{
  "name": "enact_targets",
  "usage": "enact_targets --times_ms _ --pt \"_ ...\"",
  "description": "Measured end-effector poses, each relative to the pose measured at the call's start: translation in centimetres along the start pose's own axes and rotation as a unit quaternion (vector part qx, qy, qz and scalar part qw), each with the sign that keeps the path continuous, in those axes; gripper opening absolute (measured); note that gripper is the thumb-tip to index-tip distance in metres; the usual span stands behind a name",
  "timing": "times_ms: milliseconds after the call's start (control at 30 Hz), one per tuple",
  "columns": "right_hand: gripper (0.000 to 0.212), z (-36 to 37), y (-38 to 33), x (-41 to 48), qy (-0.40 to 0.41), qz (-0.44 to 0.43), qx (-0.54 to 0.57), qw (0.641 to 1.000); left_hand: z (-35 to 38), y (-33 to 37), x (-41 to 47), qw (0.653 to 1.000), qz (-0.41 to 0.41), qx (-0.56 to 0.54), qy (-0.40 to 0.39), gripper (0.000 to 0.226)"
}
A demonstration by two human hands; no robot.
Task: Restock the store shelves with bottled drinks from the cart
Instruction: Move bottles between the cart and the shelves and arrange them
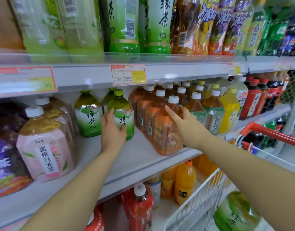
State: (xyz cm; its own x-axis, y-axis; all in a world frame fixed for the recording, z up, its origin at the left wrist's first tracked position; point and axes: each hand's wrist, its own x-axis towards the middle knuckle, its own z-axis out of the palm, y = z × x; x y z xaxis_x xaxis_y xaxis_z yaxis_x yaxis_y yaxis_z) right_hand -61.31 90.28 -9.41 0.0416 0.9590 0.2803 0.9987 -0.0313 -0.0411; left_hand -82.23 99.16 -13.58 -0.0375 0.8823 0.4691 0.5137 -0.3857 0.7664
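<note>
Green tea bottle (125,114) on the shelf (140,154) is gripped by the left hand (112,132), while the right hand (186,127) (fingers spread straight) touches an orange-labelled bottle (161,130).

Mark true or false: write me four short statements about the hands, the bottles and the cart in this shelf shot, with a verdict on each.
1. The left hand holds a green-capped green tea bottle standing on the white middle shelf. True.
2. The right hand is down inside the white wire cart. False: it is up at the shelf, fingers spread at an orange-labelled, white-capped bottle in the front row.
3. The white wire cart holds nothing. False: a green-labelled bottle lies in it.
4. The pink-labelled bottle to the left of the left hand has a white cap. True.
</note>
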Motion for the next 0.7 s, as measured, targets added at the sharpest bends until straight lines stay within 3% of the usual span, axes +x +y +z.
enact_targets --times_ms 67,133,233,367,467,567,700 --pt "0.081 -0.9 0.8 -0.8 -0.020 -0.017 0.064 0.998 0.2 1.8 -3.3 0.997 0.079 -0.002 -0.015 0.053" --pt "0.073 -1.4 2.0 -2.9 0.014 -0.032 0.104 0.994 0.9 3.2 -6.9 0.986 0.158 -0.012 -0.049 0.042" --pt "0.052 -1.1 4.8 -7.7 0.039 -0.024 0.125 0.991 2.6 4.6 -11.7 0.966 0.209 -0.031 -0.150 0.027" --pt "0.032 1.5 10.1 -14.2 -0.041 0.025 0.096 0.994 5.9 4.4 -16.0 0.928 0.216 -0.004 -0.302 0.028" --pt "0.052 4.0 14.5 -16.9 -0.171 0.109 0.052 0.978 7.7 3.7 -17.8 0.896 0.194 0.043 -0.397 0.036" --pt "0.064 6.3 17.3 -17.6 -0.238 0.150 0.038 0.959 7.8 3.8 -18.2 0.888 0.182 0.067 -0.417 0.040" --pt "0.053 8.7 17.5 -17.1 -0.242 0.153 0.050 0.957 7.5 3.9 -18.3 0.889 0.190 0.082 -0.408 0.041"
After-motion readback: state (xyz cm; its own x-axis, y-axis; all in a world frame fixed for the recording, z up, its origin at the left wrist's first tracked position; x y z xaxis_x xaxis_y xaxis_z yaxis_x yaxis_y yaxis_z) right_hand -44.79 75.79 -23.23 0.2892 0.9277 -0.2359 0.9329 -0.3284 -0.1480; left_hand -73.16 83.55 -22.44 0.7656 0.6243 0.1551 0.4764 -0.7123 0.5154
